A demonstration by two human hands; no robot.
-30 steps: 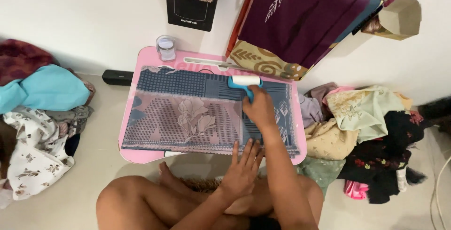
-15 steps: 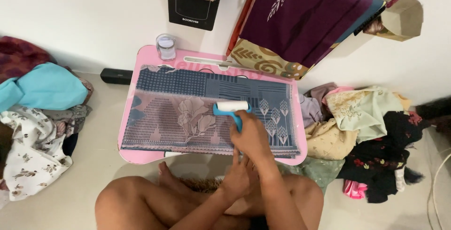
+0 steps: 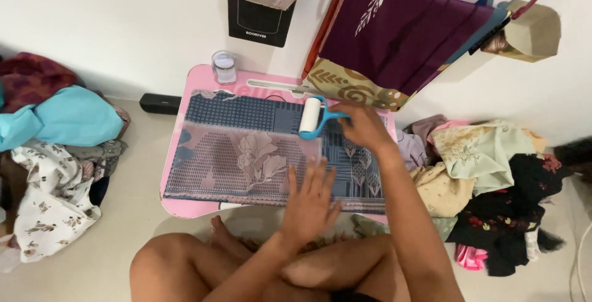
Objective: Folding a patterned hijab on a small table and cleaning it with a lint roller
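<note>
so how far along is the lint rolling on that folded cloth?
Done: the patterned cloth lies folded flat on the pink lap table; which parts are already rolled cannot be told. In hand: the right hand holds the blue lint roller at the cloth's far edge, the left hand pressing the near edge. Left: clothes piles at right and left sit unfolded.

Head view. A plain white wall [image 3: 123, 24] meets a pale beige floor [image 3: 132, 172]. A low pink worktop [image 3: 198, 81] stands against the wall, carrying a small clear jar [image 3: 224, 67] at its far corner. A black box [image 3: 258, 13] and purple patterned cloths [image 3: 401, 27] hang on the wall. Heaps of clothing lie on the floor at left [image 3: 55, 154] and right [image 3: 493, 178]. Lighting is soft and even.
</note>
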